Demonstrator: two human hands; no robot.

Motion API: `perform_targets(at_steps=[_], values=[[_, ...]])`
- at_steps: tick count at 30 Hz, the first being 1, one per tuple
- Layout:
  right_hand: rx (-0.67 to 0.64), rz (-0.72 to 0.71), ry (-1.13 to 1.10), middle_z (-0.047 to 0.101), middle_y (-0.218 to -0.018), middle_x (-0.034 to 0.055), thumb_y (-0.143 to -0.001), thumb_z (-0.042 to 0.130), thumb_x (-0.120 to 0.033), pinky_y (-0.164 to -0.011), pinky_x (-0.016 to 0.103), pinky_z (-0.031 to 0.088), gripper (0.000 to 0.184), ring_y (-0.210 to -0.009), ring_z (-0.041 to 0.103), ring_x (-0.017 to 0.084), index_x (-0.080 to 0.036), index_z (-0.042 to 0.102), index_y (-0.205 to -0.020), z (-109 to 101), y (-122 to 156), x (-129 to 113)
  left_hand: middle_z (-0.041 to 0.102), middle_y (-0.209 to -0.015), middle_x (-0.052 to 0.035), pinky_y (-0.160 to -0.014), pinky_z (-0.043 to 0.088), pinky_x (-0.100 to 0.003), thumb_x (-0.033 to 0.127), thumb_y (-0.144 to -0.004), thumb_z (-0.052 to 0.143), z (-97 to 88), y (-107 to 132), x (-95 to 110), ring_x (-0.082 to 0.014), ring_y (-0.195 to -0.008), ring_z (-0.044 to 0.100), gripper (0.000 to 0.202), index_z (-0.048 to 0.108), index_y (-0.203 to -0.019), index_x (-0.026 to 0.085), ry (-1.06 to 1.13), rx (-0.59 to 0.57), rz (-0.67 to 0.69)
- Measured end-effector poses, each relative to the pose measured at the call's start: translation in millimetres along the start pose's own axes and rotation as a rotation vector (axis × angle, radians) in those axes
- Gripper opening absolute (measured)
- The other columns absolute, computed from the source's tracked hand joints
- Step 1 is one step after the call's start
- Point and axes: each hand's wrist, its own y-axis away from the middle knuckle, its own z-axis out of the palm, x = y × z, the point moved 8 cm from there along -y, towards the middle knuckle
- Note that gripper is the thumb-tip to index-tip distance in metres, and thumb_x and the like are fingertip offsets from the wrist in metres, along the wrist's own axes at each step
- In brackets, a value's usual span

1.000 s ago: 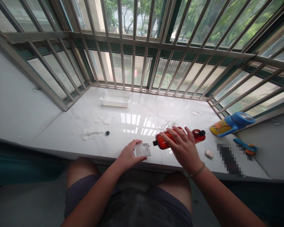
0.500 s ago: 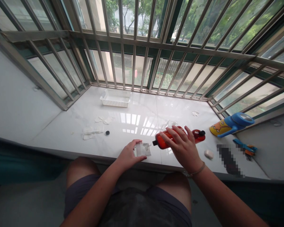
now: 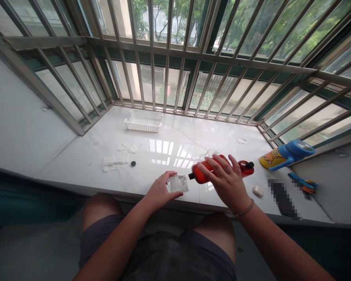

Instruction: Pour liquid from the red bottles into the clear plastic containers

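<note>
White worktop (image 3: 86, 168) by barred windows (image 3: 175, 50). Left hand (image 3: 158, 191): fingers around clear box (image 3: 178, 184); right hand (image 3: 230, 185): fingers wrapping red bottle (image 3: 202, 174), nozzle (image 3: 191, 176) between both hands, just beside box. Barely moved in a second, so alignment's holding.

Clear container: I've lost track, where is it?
In the head view, below centre, the left hand holds the clear container, left of the red bottle.

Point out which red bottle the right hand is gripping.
The red bottle whose black tip faces the clear container; the other red bottle, partly hidden behind the right hand, shows its black cap farther from that container.
</note>
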Motion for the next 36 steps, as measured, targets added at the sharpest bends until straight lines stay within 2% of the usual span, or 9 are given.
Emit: perform_targets(at_steps=[13,36], values=[[0.006,-0.025,0.021,0.07,-0.145,0.0075,-0.101,0.064,-0.011,-0.127,0.064,0.032,0.047,-0.141,0.058,0.034,-0.031,0.066,-0.143,-7.0,-8.2,0.4,0.072,-0.138,-0.008,-0.105,0.056,-0.047,0.038,-0.072,0.095,-1.0,-0.6,10.6,-0.0335,-0.126,0.069,0.07,0.063,-0.134,0.029,0.046,0.017,-0.004],[0.019,-0.065,0.032,0.069,-0.145,0.0056,-0.096,0.063,-0.004,-0.129,0.064,0.029,0.056,-0.143,0.056,0.031,-0.034,0.063,-0.144,-15.6,-18.9,1.7,0.071,-0.139,-0.0083,-0.106,0.055,-0.047,0.037,-0.072,0.096,0.3,-3.9,10.9,-0.0329,-0.128,0.067,0.072,0.062,-0.135,0.029,0.094,0.022,0.001]])
